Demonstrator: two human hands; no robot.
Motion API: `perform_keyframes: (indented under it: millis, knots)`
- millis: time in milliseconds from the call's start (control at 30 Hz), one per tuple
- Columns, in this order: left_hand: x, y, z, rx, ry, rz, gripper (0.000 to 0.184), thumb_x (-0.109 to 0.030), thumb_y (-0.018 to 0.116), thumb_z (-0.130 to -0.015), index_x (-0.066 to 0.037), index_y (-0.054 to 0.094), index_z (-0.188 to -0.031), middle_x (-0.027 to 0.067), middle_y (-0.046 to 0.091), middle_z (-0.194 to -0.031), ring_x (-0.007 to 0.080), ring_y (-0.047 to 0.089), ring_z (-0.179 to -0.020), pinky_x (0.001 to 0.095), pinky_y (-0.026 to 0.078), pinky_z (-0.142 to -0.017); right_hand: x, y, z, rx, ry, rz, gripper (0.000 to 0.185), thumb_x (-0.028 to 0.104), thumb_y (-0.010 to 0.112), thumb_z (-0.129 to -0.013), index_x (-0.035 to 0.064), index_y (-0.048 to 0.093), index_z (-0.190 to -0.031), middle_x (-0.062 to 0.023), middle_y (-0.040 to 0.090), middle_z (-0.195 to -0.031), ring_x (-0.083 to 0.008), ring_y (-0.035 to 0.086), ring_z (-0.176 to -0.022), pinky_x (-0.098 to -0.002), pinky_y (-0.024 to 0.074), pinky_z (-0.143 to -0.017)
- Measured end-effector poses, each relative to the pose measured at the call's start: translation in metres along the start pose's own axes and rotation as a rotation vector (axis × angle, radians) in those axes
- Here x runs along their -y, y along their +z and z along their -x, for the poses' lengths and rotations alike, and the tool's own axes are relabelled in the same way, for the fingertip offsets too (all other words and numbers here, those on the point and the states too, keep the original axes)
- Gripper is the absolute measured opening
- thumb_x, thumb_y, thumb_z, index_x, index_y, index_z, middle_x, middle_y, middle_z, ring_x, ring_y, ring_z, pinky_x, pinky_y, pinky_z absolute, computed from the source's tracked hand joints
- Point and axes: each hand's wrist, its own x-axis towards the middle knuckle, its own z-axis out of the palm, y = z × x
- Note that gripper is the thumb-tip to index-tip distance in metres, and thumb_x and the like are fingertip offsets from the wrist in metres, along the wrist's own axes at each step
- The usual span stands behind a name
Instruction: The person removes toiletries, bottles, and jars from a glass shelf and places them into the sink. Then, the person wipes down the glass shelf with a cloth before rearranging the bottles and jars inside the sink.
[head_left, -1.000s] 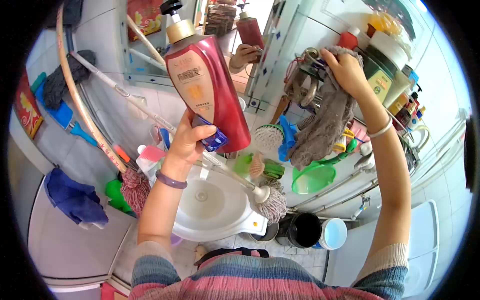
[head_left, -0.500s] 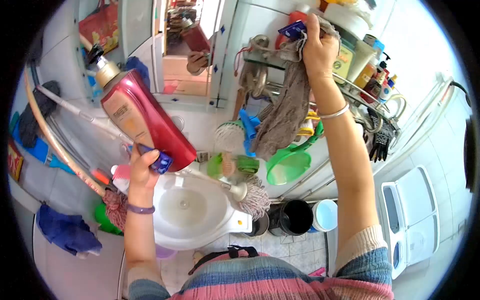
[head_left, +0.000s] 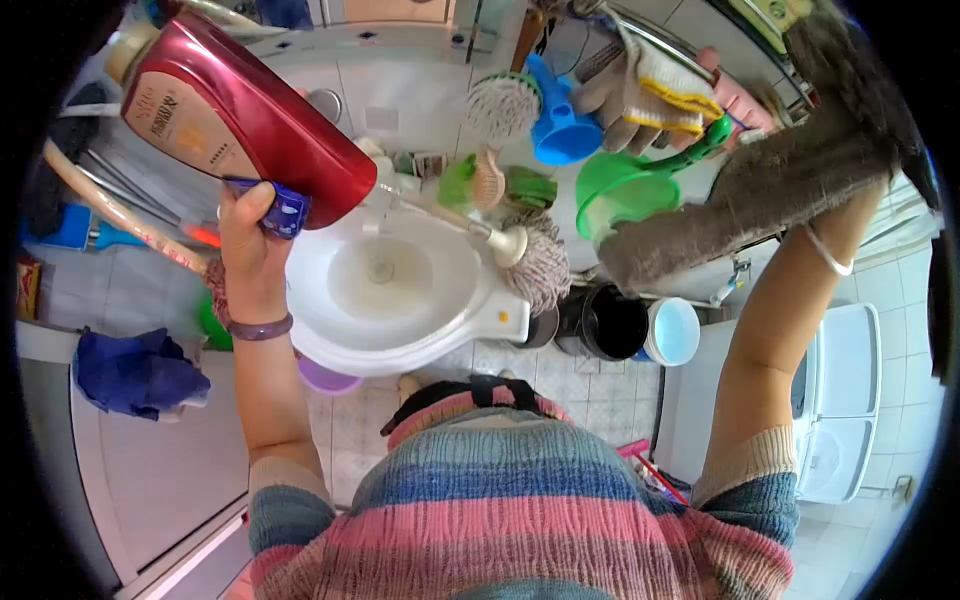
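White tiles line the washroom wall [head_left: 420, 75] and cover the floor [head_left: 600, 412], with a white sink [head_left: 395, 357] in the middle. To the left of the view, the left hand [head_left: 250, 220] holds a large red bottle [head_left: 275, 125] and a small blue packet [head_left: 287, 212] together. Its grip is closed, the thumb pressing the packet against the lower side of the bottle. The bottle is tilted, its gold-coloured neck at the upper left and its base toward the sink, label facing the camera. At the right, a grey-brown cloth [head_left: 730, 210] stretches out from the right hand [head_left: 868, 198], which it mostly covers; the fingers are hidden, so I cannot tell how that grip stands. The loose end of the cloth reaches down toward the buckets, near a green strainer [head_left: 628, 190]. Above that hang a blue scoop [head_left: 562, 120] and a pair of work gloves [head_left: 650, 90], with a round brush [head_left: 503, 105] just beside the scoop. A mop head [head_left: 543, 272] sits by the sink's right end, near a black bucket [head_left: 612, 322] and a white bucket [head_left: 674, 333]. Dark blue fabric [head_left: 140, 372] lies at the far left.
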Motion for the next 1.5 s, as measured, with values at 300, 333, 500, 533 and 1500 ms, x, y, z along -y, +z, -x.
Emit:
perform_keyframes:
  millis: [300,333,500,533,1500]
  knots:
    - [0.0,-0.037,0.034,-0.111,-0.018,-0.015,0.075,-0.012,0.072,-0.071,-0.004,0.037,-0.136,0.0119,0.05,-0.131,0.0295,0.05,-0.12,0.0465,0.043,-0.101,-0.069,0.079,0.136,-0.524,0.355,0.075,0.049,0.039,0.053,-0.092,-0.0017,0.054,-0.12,-0.011,0.063,-0.104,-0.0231,0.061,-0.095,-0.0371,0.048,-0.088]
    - [0.0,-0.046,0.039,-0.139,-0.027,-0.026,0.075,-0.009,0.069,-0.07,-0.003,0.036,-0.136,0.0124,0.05,-0.129,0.0287,0.051,-0.118,0.0441,0.043,-0.1,-0.087,0.084,0.15,-0.564,0.42,0.089,0.049,0.039,0.054,-0.092,-0.0019,0.054,-0.12,-0.0108,0.063,-0.104,-0.0224,0.061,-0.095,-0.0363,0.048,-0.087]
    - [-0.007,-0.063,0.058,-0.157,-0.059,0.005,0.074,-0.006,0.068,-0.069,-0.001,0.036,-0.135,0.0125,0.052,-0.127,0.0286,0.053,-0.116,0.0417,0.045,-0.098,-0.154,0.089,0.225,-0.346,0.787,0.311,0.03,0.032,0.058,-0.092,0.0043,0.063,-0.083,0.0001,0.06,-0.071,-0.0105,0.053,-0.062,-0.0258,0.0436,-0.059]
    - [-0.009,-0.062,0.06,-0.157,-0.055,0.002,0.074,-0.006,0.069,-0.069,-0.001,0.037,-0.135,0.0125,0.051,-0.128,0.0286,0.053,-0.115,0.0418,0.045,-0.098,-0.174,0.077,0.243,-0.249,0.814,0.406,0.033,0.032,0.056,-0.093,0.0021,0.061,-0.08,-0.0015,0.06,-0.071,-0.0093,0.051,-0.061,-0.0267,0.0421,-0.057]
    - [-0.029,-0.08,0.089,-0.291,-0.063,0.108,0.068,-0.007,0.073,-0.069,-0.004,0.045,-0.13,0.0104,0.056,-0.125,0.0278,0.055,-0.112,0.0432,0.042,-0.101,-0.253,0.115,0.363,1.438,0.664,1.36,0.022,0.022,0.055,-0.084,0.005,0.065,-0.092,-0.01,0.064,-0.09,-0.025,0.055,-0.098,-0.0365,0.0474,-0.082]
